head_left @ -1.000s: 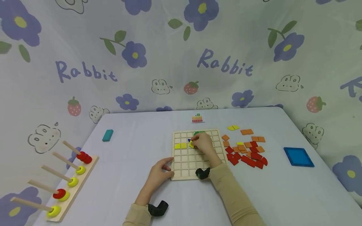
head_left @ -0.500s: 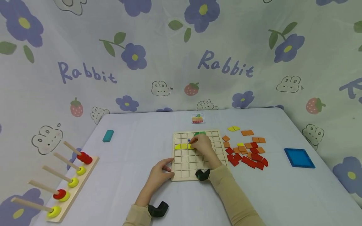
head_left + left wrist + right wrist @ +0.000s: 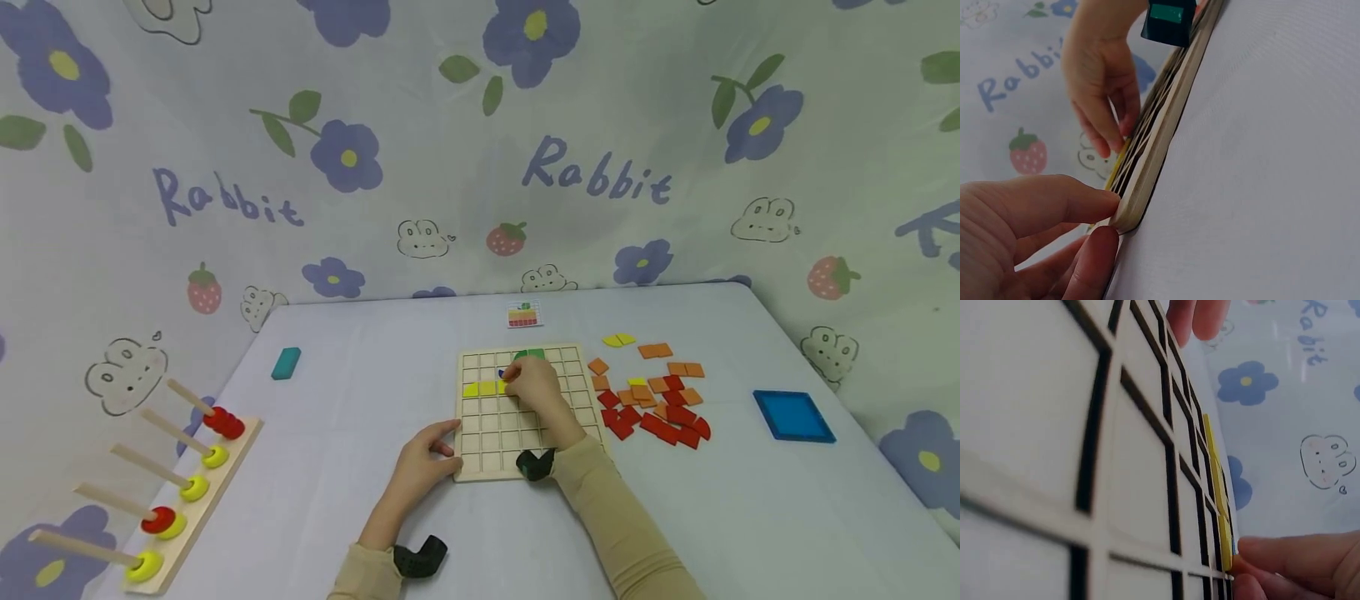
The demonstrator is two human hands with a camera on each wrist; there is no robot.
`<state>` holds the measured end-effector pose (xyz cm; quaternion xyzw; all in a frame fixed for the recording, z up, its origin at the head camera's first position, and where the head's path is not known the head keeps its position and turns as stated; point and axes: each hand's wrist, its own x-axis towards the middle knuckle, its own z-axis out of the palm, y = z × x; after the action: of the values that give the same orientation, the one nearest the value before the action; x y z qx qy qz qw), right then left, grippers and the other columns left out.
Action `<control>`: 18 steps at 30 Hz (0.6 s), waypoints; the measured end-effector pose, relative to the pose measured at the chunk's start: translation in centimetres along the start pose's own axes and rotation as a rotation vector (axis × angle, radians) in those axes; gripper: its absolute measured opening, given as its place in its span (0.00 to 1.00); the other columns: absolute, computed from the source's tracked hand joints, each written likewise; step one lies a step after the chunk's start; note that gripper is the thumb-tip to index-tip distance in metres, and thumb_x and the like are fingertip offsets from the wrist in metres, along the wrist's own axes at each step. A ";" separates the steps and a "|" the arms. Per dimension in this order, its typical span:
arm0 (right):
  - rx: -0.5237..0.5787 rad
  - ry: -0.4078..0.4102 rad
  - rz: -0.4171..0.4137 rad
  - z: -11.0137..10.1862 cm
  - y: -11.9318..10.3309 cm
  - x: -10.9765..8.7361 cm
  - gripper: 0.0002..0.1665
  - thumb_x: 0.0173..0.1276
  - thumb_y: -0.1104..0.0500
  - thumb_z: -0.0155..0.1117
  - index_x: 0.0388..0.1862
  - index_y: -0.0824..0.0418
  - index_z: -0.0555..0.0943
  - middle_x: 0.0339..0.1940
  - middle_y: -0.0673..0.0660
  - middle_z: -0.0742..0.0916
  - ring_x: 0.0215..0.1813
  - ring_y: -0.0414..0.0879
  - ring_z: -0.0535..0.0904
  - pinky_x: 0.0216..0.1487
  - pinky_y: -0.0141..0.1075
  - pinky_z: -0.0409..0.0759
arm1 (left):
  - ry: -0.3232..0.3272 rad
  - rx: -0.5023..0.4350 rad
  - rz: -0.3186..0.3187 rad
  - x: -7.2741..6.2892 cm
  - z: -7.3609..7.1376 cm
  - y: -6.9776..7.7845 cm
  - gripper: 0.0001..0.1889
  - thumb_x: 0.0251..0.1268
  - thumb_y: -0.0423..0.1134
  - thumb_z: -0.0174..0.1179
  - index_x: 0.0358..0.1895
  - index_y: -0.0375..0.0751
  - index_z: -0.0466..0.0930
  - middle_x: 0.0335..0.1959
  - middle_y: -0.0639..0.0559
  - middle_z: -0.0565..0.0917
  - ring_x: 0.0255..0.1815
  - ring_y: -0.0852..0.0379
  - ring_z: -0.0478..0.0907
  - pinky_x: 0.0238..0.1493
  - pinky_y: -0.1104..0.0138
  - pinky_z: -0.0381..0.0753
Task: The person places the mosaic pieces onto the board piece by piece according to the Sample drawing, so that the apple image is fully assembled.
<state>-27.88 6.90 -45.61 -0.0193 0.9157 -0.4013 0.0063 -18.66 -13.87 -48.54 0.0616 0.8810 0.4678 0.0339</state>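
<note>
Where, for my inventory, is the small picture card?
In the head view, slightly right of centre: the picture card lies on the white table, past the far edge of the wooden grid board.

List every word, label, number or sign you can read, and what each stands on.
"Rabbit": on the patterned backdrop, left in the head view.
"Rabbit": same backdrop, right of centre.
Purple lettering, backdrop's right edge: cut off, unreadable.
"Rabbi": backdrop, left wrist view, last letter hidden.
Right wrist view, backdrop: blurred lettering, seemingly "Rabbit".
Picture card: too small to read any text.
Wooden grid board: no writing visible.
</note>
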 end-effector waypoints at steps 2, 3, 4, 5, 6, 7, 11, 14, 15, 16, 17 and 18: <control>0.049 0.001 0.004 -0.4 0.2 0.0 0.06 0.52 0.65 0.70 0.31 0.60 0.84 0.28 0.52 0.85 0.31 0.45 0.78 0.34 0.37 0.75 | 0.001 -0.002 -0.008 0.0 0.0 0.0 0.29 0.45 0.30 0.65 0.57 0.44 0.75 0.30 0.53 0.77 0.31 0.59 0.71 0.30 0.70 0.70; 0.073 0.004 0.005 -0.7 0.3 -0.1 0.07 0.53 0.64 0.69 0.32 0.60 0.84 0.29 0.52 0.85 0.31 0.44 0.78 0.34 0.36 0.75 | 0.001 -0.002 -0.010 0.1 0.1 0.0 0.29 0.45 0.30 0.65 0.57 0.43 0.75 0.30 0.54 0.77 0.32 0.59 0.71 0.30 0.70 0.70; 0.097 0.007 0.009 -1.0 0.5 -0.1 0.07 0.54 0.64 0.69 0.33 0.61 0.84 0.30 0.52 0.85 0.31 0.44 0.78 0.33 0.35 0.75 | 0.001 -0.002 -0.009 0.1 0.0 0.1 0.29 0.45 0.30 0.65 0.57 0.43 0.75 0.30 0.53 0.77 0.32 0.59 0.71 0.30 0.70 0.70; 0.117 0.014 0.010 -1.4 0.6 -0.1 0.08 0.54 0.64 0.68 0.35 0.61 0.84 0.30 0.53 0.85 0.30 0.44 0.78 0.32 0.35 0.75 | 0.000 -0.003 -0.010 0.1 0.0 0.1 0.29 0.44 0.30 0.65 0.57 0.43 0.75 0.30 0.53 0.77 0.32 0.59 0.71 0.30 0.70 0.70; 0.134 0.023 0.013 -1.9 0.8 -0.1 0.08 0.55 0.64 0.68 0.36 0.62 0.84 0.31 0.54 0.85 0.29 0.44 0.78 0.31 0.34 0.74 | -0.002 -0.004 -0.008 0.1 0.0 0.1 0.29 0.44 0.30 0.65 0.57 0.42 0.75 0.30 0.53 0.77 0.32 0.59 0.71 0.30 0.70 0.70; 0.144 0.033 0.018 -2.4 1.0 -0.1 0.09 0.55 0.63 0.67 0.37 0.62 0.84 0.31 0.55 0.85 0.29 0.44 0.78 0.30 0.34 0.74 | -0.004 -0.007 -0.009 0.1 0.1 0.0 0.29 0.44 0.30 0.65 0.57 0.42 0.75 0.31 0.53 0.77 0.32 0.59 0.71 0.29 0.70 0.70; 0.190 0.070 0.044 -4.7 1.9 -0.3 0.12 0.57 0.63 0.66 0.41 0.65 0.83 0.35 0.59 0.85 0.29 0.51 0.80 0.30 0.35 0.76 | -0.002 -0.001 -0.006 0.0 0.2 -0.1 0.29 0.45 0.30 0.65 0.57 0.43 0.75 0.31 0.53 0.77 0.32 0.58 0.71 0.30 0.70 0.70; 0.221 0.084 0.059 -6.3 2.8 -0.4 0.14 0.58 0.63 0.65 0.44 0.66 0.82 0.37 0.62 0.84 0.34 0.55 0.80 0.32 0.37 0.78 | 0.003 0.011 -0.006 0.1 0.2 -0.1 0.29 0.45 0.31 0.65 0.58 0.43 0.75 0.31 0.53 0.77 0.32 0.59 0.71 0.30 0.69 0.70; 0.228 0.089 0.062 -6.8 3.1 -0.5 0.15 0.59 0.63 0.64 0.45 0.66 0.81 0.38 0.63 0.84 0.36 0.56 0.80 0.33 0.38 0.78 | 0.004 0.013 -0.003 0.0 0.2 -0.2 0.29 0.45 0.31 0.65 0.58 0.43 0.75 0.31 0.52 0.77 0.32 0.58 0.71 0.30 0.69 0.70; 0.225 0.098 0.068 -7.2 3.4 -0.6 0.15 0.59 0.63 0.64 0.45 0.66 0.81 0.39 0.63 0.84 0.36 0.57 0.80 0.34 0.38 0.78 | 0.003 0.013 -0.002 0.0 0.3 -0.2 0.29 0.45 0.31 0.65 0.58 0.43 0.75 0.32 0.53 0.77 0.32 0.59 0.71 0.30 0.69 0.70; 0.225 0.110 0.075 -7.5 3.8 -0.7 0.15 0.59 0.63 0.64 0.46 0.66 0.81 0.39 0.63 0.84 0.37 0.57 0.80 0.34 0.38 0.78 | 0.002 0.013 0.001 0.0 0.3 -0.2 0.29 0.45 0.31 0.65 0.58 0.42 0.75 0.32 0.52 0.77 0.32 0.59 0.71 0.30 0.70 0.70; 0.228 0.118 0.082 -7.9 4.2 -0.7 0.15 0.60 0.63 0.64 0.46 0.66 0.81 0.40 0.63 0.84 0.37 0.57 0.80 0.34 0.38 0.78 | -0.001 0.012 0.001 -0.1 0.3 -0.2 0.30 0.45 0.31 0.65 0.58 0.42 0.75 0.32 0.52 0.77 0.32 0.59 0.71 0.30 0.70 0.70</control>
<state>-27.50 15.55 -43.33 0.0425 0.8630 -0.5025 -0.0293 -18.58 -13.77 -48.91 0.0623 0.8837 0.4627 0.0336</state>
